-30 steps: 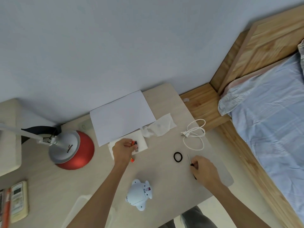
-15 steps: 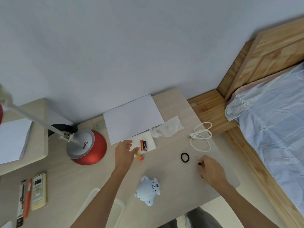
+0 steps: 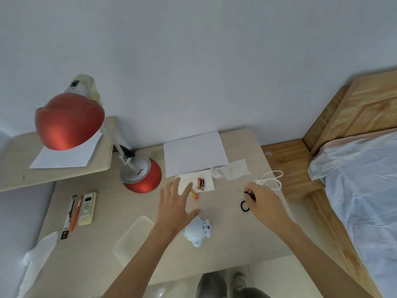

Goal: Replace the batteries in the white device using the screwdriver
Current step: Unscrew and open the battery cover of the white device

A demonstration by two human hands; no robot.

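The white device (image 3: 198, 232), a rounded toy-like shell, lies on the desk (image 3: 225, 244) near its front edge. My left hand (image 3: 176, 206) hovers just above and left of it, fingers spread, holding nothing. Two batteries (image 3: 201, 183) rest on a white tissue (image 3: 207, 186), and an orange battery (image 3: 194, 194) lies on the desk just below my fingertips. My right hand (image 3: 263, 204) grips the thin screwdriver (image 3: 247, 192) by its dark handle, the shaft pointing up and left.
A black hair tie (image 3: 243, 206) sits by my right hand, a white cable (image 3: 271, 179) behind it. A paper sheet (image 3: 194, 153), crumpled tissue (image 3: 231, 169), red lamp base (image 3: 141, 176), remote (image 3: 87, 208), pens (image 3: 72, 214) and clear lid (image 3: 134, 239) lie around.
My left hand has left the batteries on the tissue and drawn back towards the white device, fingers opening. My right hand has lifted the screwdriver off the desk. The view tilted down.
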